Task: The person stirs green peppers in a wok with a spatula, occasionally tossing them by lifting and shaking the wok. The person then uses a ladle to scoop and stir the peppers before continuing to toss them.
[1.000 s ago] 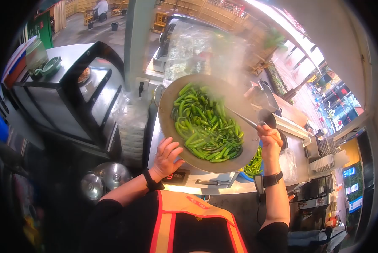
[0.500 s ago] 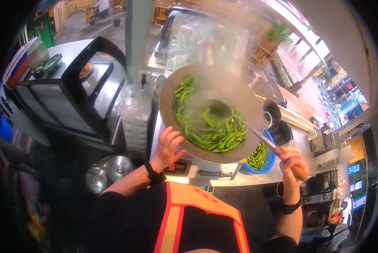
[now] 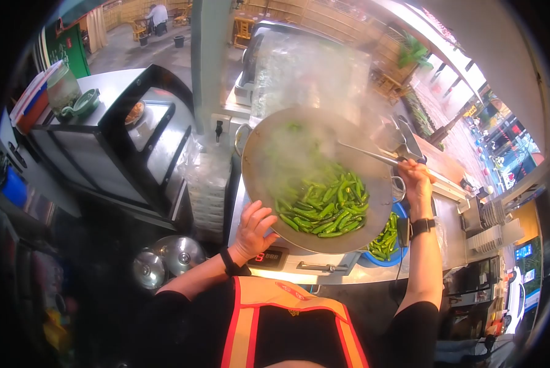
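A wide wok [image 3: 376, 165] stands in front of me, steaming, with a heap of green peppers [image 3: 330, 205] on its near side. My right hand [image 3: 416, 175] is closed around the handle of a long metal stirring tool [image 3: 370, 152]. The shaft reaches over the wok's right side, and steam veils the end of the tool at the far side of the peppers. My left hand [image 3: 255, 230] is open at the wok's near-left rim, its fingers apart and the fingertips right beside the edge.
A blue basket [image 3: 402, 251] of more green peppers [image 3: 385, 241] sits right of the wok. Below the wok is a red digital display [image 3: 259, 257]. Metal lids [image 3: 183, 254] lie low at left, near a black-framed cabinet [image 3: 158, 144]. Stacked plates [image 3: 492, 227] stand at right.
My right hand has moved up and away, taking the tool to the far side of the wok. The peppers now lie heaped toward me. My left hand stays by the rim.
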{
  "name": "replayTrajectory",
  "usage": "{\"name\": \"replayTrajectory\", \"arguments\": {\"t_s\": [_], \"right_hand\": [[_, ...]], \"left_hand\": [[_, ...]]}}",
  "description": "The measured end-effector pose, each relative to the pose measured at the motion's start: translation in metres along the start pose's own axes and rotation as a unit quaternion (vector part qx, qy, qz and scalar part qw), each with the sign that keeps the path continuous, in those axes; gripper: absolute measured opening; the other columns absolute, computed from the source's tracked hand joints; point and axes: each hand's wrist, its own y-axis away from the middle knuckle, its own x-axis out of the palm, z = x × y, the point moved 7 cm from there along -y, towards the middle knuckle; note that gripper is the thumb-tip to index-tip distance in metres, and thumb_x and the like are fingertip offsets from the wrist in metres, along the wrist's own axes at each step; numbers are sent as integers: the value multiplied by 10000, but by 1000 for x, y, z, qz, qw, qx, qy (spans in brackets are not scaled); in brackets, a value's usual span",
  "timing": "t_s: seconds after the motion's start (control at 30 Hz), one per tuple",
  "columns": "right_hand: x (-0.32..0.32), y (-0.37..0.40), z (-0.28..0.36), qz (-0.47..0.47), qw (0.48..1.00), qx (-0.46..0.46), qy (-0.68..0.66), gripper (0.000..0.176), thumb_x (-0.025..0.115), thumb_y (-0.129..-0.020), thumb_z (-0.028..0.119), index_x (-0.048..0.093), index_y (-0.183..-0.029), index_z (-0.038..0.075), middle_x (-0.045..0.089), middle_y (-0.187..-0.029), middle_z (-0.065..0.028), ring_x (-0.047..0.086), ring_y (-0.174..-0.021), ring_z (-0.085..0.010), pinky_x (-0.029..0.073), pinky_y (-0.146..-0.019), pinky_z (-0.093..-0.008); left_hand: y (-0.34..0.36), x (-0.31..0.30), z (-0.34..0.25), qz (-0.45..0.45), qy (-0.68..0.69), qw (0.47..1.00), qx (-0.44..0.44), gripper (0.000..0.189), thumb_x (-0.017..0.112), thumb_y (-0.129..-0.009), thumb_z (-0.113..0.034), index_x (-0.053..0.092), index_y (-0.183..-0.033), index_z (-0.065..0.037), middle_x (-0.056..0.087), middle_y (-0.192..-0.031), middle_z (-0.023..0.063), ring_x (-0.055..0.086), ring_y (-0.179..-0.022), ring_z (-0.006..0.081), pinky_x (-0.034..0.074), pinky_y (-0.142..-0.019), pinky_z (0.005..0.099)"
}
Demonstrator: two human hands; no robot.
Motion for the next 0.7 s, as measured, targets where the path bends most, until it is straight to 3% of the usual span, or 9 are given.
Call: {"name": "replayTrajectory", "arguments": {"t_s": [0.1,0.17,0.23,0.27,0.4,0.43,0.47,0.57,0.7], "right_hand": [[45,-3,-9,87,996,25,-21,146,544,-664,-65,541,-766,40,618,-1017,-138,619,-1031,-379,511,-909,-540],[59,1,-6,81,996,35,-7,144,540,-658,-61,528,-758,42,607,-995,-133,599,-1061,-382,487,-947,-538],[84,15,2,177,983,39,26,165,544,-655,-72,528,-767,48,604,-980,-118,588,-1081,-355,476,-974,-506],[90,22,8,176,983,41,24,165,544,-655,-72,528,-767,48,604,-980,-118,588,-1081,-355,476,-974,-506],[126,68,49,298,939,-44,163,182,590,-661,-62,527,-717,99,603,-900,-63,562,-1110,-300,438,-997,-494],[135,82,61,336,912,-82,222,180,604,-672,-55,525,-700,104,603,-877,-57,567,-1094,-292,426,-1007,-487],[143,94,74,363,896,-108,233,191,592,-658,-84,503,-650,85,623,-859,-83,587,-1053,-298,466,-956,-426],[148,128,103,408,867,-125,256,188,628,-680,-57,505,-637,79,634,-817,-92,594,-1032,-300,487,-918,-425],[142,164,136,423,835,-174,305,205,669,-709,-14,516,-614,84,647,-786,-84,613,-969,-310,512,-873,-424]], "left_hand": [[1,1,0,2,2,1000,1,409,717,-769,-300,597,-1107,-102,535,-1205,110,431,-1238,363,354,-1063,530],[0,0,0,-3,6,1000,-2,424,734,-746,-269,597,-1109,-98,533,-1207,111,428,-1241,366,358,-1061,530],[-2,-2,-1,1,7,1000,2,430,738,-738,-254,596,-1110,-92,532,-1209,112,427,-1242,367,359,-1061,529],[-2,-2,-2,1,9,1000,4,437,742,-730,-239,595,-1112,-86,530,-1212,113,425,-1243,369,359,-1061,528],[-4,-3,-3,3,9,1000,3,447,748,-717,-214,593,-1112,-74,530,-1214,115,424,-1243,372,360,-1062,523],[-4,-2,-2,1,6,1000,6,399,707,-773,-256,587,-1102,-65,536,-1200,131,427,-1237,388,353,-1057,529],[-3,-2,-3,1,3,1000,9,366,665,-829,-298,582,-1092,-56,543,-1185,147,429,-1231,405,346,-1052,535],[-6,-5,-5,-5,0,1000,8,409,718,-765,-255,595,-1109,-70,537,-1200,119,424,-1243,376,359,-1061,515],[-7,-4,-4,-8,-5,1000,11,384,690,-801,-295,595,-1096,-69,538,-1193,123,425,-1241,379,356,-1060,516]]}}
